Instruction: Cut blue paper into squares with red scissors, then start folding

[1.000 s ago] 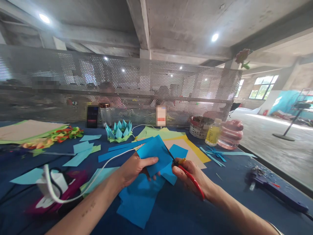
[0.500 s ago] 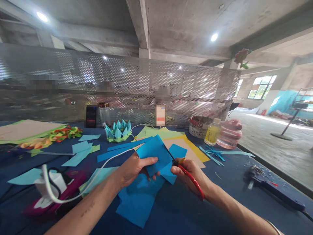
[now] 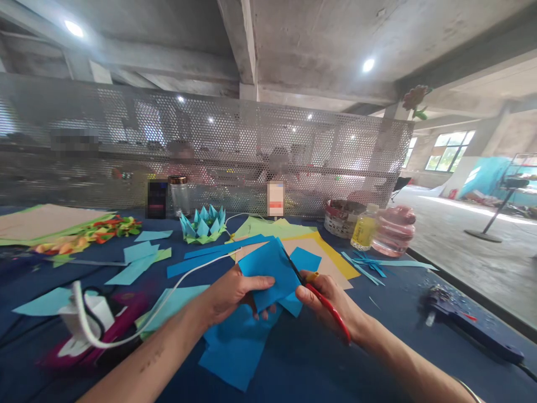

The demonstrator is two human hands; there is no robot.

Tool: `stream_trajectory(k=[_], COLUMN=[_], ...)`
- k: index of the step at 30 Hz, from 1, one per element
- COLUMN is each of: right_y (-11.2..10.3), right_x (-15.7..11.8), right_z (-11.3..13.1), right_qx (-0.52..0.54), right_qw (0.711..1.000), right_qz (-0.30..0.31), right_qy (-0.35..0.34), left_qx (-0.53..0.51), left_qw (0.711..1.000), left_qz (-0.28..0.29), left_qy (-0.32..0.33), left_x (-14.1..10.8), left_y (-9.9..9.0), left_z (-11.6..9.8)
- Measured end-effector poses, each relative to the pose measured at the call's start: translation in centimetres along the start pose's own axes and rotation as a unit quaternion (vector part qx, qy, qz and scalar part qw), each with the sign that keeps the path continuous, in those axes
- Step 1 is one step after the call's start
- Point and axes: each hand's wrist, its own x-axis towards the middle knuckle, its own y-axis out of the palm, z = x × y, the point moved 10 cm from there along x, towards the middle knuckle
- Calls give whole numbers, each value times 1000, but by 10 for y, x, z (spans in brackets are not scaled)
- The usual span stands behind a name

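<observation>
My left hand (image 3: 241, 291) grips a blue paper piece (image 3: 268, 268), its thumb on top and fingertips showing underneath. Red-handled scissors (image 3: 329, 310) are in my right hand (image 3: 331, 294), their dark blades lying along the paper's right edge. Below the hands, more blue paper (image 3: 237, 347) lies on the dark blue table. Long blue strips (image 3: 210, 254) rest behind my left hand, and another blue piece (image 3: 305, 259) lies behind the scissors on beige and yellow sheets.
At left are a white charger (image 3: 90, 316) with cable, a magenta power strip and light-blue scraps (image 3: 138, 266). Behind stand a folded-paper ring (image 3: 203, 226), a phone (image 3: 276, 197) and a glass bottle. At right: a basket, two bottles, cut strips and a glue gun (image 3: 474, 324).
The blue paper and my left hand have shifted slightly right and the paper's top corner sits lower. The scissors remain at its right edge, with my right hand nearly in place.
</observation>
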Motion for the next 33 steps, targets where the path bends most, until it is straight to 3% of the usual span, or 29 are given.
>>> stream_trajectory(k=[11,18,25,33], right_y=[-1,-4,1,-3], right_x=[-2,0,0,-2], right_z=[-7,-5,4,6], right_qx=[5,-14,-22,-29], right_qw=[999,999,1000,999], right_qz=[-19,-41,-3,-19], right_qy=[25,6,-3,-22], left_qx=[-15,-24,-29,-29], left_qw=[1000,999,999,997], left_qz=[16,22,21,53], left_qy=[-14,-20,-23,-51], left_x=[2,2,3,3], left_y=[3,4,6,13], left_z=[9,10,10,23])
